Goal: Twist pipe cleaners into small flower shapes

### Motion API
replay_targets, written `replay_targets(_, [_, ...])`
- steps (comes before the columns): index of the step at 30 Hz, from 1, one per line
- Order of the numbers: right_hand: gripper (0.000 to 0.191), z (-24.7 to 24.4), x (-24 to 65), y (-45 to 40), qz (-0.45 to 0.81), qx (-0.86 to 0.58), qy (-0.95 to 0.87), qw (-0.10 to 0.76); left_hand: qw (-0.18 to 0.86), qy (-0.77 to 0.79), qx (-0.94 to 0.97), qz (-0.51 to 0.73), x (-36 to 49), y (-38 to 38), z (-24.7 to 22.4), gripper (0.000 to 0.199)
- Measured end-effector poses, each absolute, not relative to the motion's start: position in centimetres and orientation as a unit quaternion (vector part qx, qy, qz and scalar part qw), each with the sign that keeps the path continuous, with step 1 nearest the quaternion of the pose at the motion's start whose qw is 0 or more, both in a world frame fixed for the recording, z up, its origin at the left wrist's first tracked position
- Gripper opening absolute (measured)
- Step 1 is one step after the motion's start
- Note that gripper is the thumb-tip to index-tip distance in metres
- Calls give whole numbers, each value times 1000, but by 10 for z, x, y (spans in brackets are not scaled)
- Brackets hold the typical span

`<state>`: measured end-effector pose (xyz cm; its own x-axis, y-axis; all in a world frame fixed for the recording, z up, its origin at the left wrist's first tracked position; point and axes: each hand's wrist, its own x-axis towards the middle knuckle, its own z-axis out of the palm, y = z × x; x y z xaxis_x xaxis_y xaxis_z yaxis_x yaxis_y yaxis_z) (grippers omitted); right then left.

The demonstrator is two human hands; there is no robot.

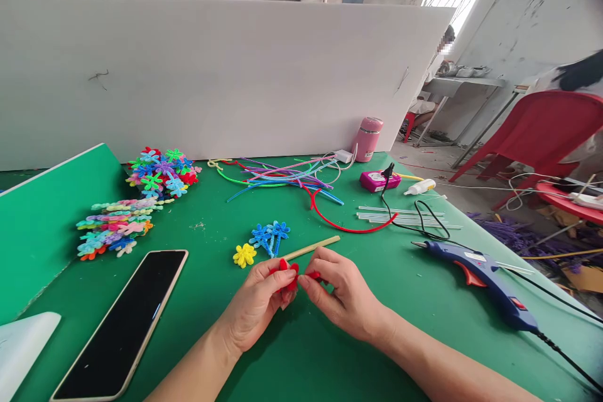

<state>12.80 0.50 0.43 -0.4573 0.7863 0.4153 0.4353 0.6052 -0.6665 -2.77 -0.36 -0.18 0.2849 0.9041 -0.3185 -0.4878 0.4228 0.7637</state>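
Observation:
Both hands meet over the near middle of the green table. My left hand (257, 304) pinches a red pipe cleaner (293, 276) bent into small loops, partly covered by the fingers. My right hand (342, 292) is closed on the short red end of the same piece, thumb against forefinger. Just beyond the hands lies a pale wooden stick (315, 247). Left of the stick rest blue pipe-cleaner flowers (271, 237) with stems and a yellow pipe-cleaner flower (245, 255).
A blue glue gun (485, 276) with its cord lies at right, near clear glue sticks (400, 217). Loose pipe cleaners (282, 176) spread behind, beside a pink flask (368, 140). Finished flowers (162, 173) pile at left, above a phone (122, 326). A white panel (211, 75) stands behind.

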Motion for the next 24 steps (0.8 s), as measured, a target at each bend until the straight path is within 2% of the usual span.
replay_targets(5, [31, 3, 123, 6, 488, -391, -680, 382, 727, 380, 341, 458, -27, -4, -1, 13])
replay_targets(12, [31, 3, 114, 5, 770, -380, -343, 381, 654, 417, 439, 454, -25, -6, 2, 19])
replay_targets(15, [30, 4, 114, 3, 796, -365, -303, 376, 644, 419, 448, 457, -24, -6, 1, 20])
replay_targets(24, [31, 2, 116, 5, 702, -379, -467, 382, 688, 405, 406, 444, -25, -7, 2, 19])
